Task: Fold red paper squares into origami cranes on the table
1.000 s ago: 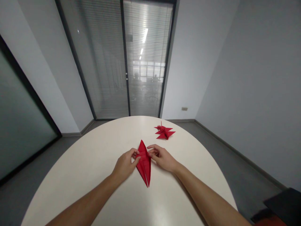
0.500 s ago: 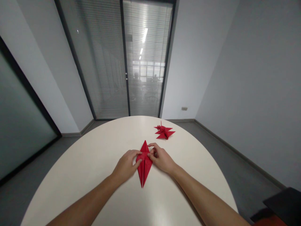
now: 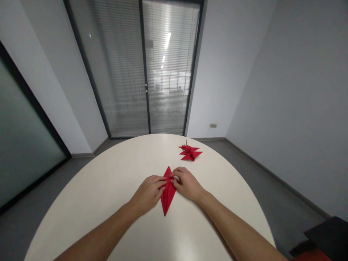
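A red sheet of origami paper (image 3: 169,198), folded into a long diamond, lies on the table with one point toward me and the other away. My left hand (image 3: 147,193) grips its left edge, fingers across the top layer and thumb lower down by the side. Opposite it, my right hand (image 3: 187,184) pinches the right edge near the upper half with curled fingers and thumb. The fingertips of both hands nearly meet over the middle, so part of the folds there is hidden.
Several folded red paper cranes (image 3: 190,152) sit bunched toward the far right of the round cream table (image 3: 114,174). A dark object (image 3: 327,233) stands beyond the table at the lower right. Glass panels with blinds (image 3: 171,101) are behind the table.
The left hand has shifted slightly right, farther over the paper. The paper's far tip sits a little nearer me, and its near half looks narrower. The cranes have not moved.
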`<state>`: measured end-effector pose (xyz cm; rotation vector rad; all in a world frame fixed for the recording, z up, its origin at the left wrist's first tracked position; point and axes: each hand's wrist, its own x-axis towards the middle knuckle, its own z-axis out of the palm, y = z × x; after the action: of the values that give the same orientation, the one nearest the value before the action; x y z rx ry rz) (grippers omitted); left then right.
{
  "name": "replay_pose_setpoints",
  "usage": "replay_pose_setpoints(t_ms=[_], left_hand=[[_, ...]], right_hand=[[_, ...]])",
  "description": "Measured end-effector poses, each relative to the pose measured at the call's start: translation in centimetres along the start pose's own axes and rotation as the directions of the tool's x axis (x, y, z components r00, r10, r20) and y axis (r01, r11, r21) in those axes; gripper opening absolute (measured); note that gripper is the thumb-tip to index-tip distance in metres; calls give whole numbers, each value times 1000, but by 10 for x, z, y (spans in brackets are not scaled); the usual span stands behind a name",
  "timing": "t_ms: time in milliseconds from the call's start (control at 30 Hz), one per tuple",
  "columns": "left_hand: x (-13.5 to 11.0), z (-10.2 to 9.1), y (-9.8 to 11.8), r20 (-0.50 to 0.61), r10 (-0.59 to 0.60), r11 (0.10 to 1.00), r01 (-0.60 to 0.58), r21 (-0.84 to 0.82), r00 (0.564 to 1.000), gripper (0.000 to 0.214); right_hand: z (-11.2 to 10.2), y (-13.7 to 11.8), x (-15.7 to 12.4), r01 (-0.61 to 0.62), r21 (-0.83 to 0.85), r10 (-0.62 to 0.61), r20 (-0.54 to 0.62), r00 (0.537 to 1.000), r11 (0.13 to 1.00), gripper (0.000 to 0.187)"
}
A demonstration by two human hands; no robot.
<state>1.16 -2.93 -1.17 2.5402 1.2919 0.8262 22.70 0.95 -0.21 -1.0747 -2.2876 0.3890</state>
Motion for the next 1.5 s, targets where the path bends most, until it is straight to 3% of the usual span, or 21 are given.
replay_pose_setpoints(t_ms=[233,400,600,800,1067,1267,1500], left_hand=[[-1,-1,-1,13,64,998,-64,-5,998,34],[0,-1,0,28,79,997,-79,-2,996,35],[1,-4,3,14,108,994,-107,-15,994,37],[-1,-6,4,62,149,989,-148,-20,987,40],[-1,-8,5,89,156,987,-153,-42,984,45],[-4,-4,3,54,62,995,-58,-76,997,40],[-2,-9,3,57,99,994,-95,-61,993,20]], right_hand=[[-1,5,-3,100,-43,-98,37,994,994,44],[-2,8,-4,170,-81,-155,171,973,982,48],[-6,5,-7,23,-98,2,246,969,995,47],[-5,0,-9,-38,-140,79,299,951,989,67],[-3,2,-10,-60,-155,105,300,948,986,85],[-3,1,-10,-71,-168,119,295,948,983,87],[-15,2,-10,34,-58,-8,398,917,998,78]])
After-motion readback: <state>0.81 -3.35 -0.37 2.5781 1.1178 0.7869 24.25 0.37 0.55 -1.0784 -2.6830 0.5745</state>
